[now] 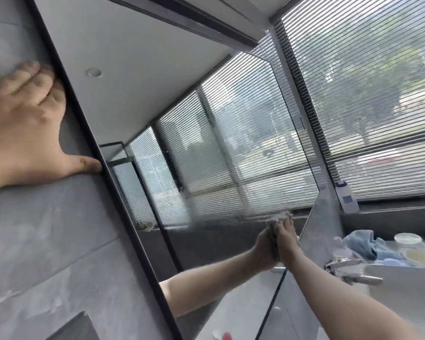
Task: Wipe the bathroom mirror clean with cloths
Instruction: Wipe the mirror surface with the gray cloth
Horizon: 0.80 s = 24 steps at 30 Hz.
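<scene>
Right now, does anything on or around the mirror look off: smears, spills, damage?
Only smears: a hazy wet streak runs down the middle of the mirror, and a second band crosses low toward the cloth pressed under the right hand, blurring the reflected blinds. No crack or spill shows.

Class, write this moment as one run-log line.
left hand: flat on wall | right hand: presses cloth to mirror | mirror: streaks visible
</scene>
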Each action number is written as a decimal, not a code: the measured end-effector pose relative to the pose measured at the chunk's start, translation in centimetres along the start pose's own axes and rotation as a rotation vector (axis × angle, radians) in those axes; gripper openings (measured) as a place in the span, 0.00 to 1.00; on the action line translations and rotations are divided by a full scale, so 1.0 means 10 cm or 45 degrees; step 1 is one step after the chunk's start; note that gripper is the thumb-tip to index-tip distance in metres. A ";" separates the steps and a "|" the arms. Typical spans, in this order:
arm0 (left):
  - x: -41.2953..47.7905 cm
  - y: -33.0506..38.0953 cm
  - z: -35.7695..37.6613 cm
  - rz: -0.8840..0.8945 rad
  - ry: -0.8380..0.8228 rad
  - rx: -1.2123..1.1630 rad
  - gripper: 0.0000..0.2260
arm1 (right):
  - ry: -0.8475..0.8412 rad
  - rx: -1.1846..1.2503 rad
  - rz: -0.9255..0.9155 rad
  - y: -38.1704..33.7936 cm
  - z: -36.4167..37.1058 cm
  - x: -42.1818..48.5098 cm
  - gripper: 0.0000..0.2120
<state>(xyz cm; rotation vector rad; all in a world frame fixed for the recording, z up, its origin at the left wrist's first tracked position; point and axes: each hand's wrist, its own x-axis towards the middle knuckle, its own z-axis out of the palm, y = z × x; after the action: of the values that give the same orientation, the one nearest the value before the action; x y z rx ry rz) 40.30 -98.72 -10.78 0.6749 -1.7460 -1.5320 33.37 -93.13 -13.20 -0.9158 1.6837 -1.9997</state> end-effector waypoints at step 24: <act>-2.32 -0.40 -0.98 0.125 -0.303 -0.376 0.29 | -0.194 0.034 -0.424 0.18 0.55 -2.46 0.35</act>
<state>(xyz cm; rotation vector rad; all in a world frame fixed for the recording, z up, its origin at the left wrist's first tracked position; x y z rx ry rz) 62.02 -87.48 -18.12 0.2645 -1.6445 -1.8108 54.62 -81.59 -20.41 -1.3772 1.4959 -2.0865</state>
